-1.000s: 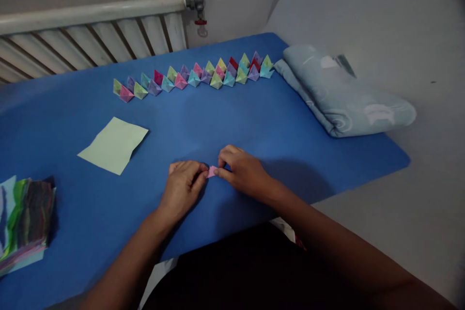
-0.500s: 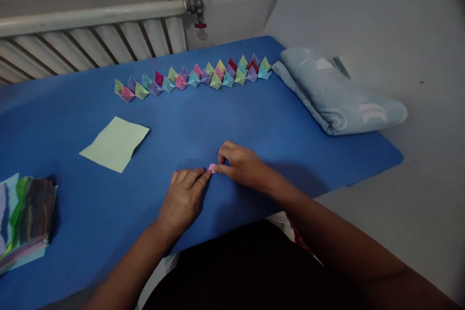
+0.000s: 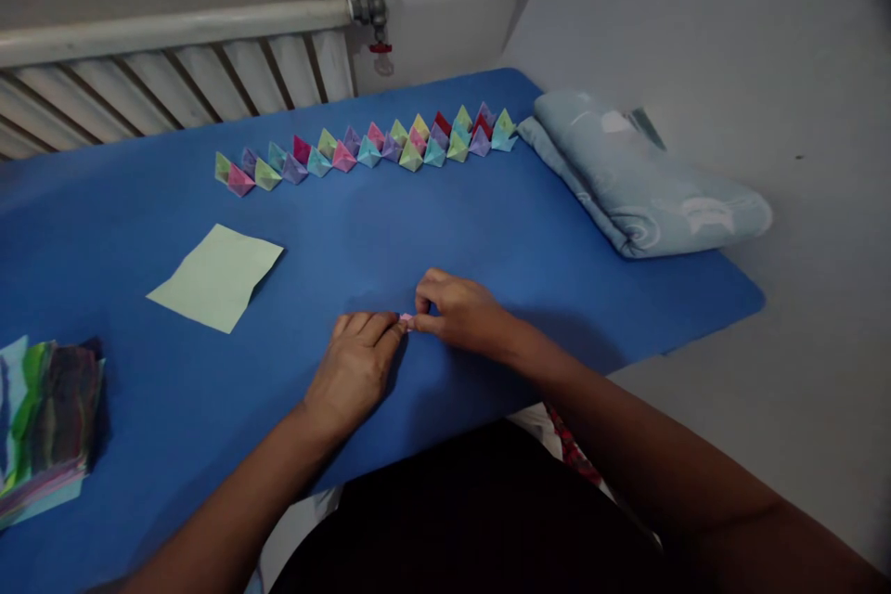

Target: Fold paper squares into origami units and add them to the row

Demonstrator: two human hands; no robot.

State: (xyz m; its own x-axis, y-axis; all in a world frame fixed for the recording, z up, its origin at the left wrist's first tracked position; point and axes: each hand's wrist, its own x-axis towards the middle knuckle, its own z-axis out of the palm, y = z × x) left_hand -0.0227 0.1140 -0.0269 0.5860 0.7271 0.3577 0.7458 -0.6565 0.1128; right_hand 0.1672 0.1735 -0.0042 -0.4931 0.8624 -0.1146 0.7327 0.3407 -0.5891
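Note:
A small piece of folded pink paper (image 3: pixel 406 322) lies on the blue table near its front edge, mostly covered by fingers. My left hand (image 3: pixel 354 364) rests palm down, fingers close together, with its thumb and fingertips gripping the paper's left side. From the right, my right hand (image 3: pixel 460 314) pinches the other side between thumb and curled fingers. The fold's exact shape is hidden. To the left of my hands lies a flat sheet of pale green paper (image 3: pixel 217 278) with slightly lifted edges.
Folded paper boats (image 3: pixel 368 151) in several colours stand in two rows along the back of the blue table (image 3: pixel 390 232). A stack of coloured paper (image 3: pixel 52 427) sits at the left edge. The folded grey-blue blanket (image 3: pixel 647 186) lies at right. Behind is a radiator (image 3: pixel 174 79).
My left fingers have shifted slightly forward and over the pink paper, so less of it shows. My right hand keeps its pinch. The whole view has moved a little.

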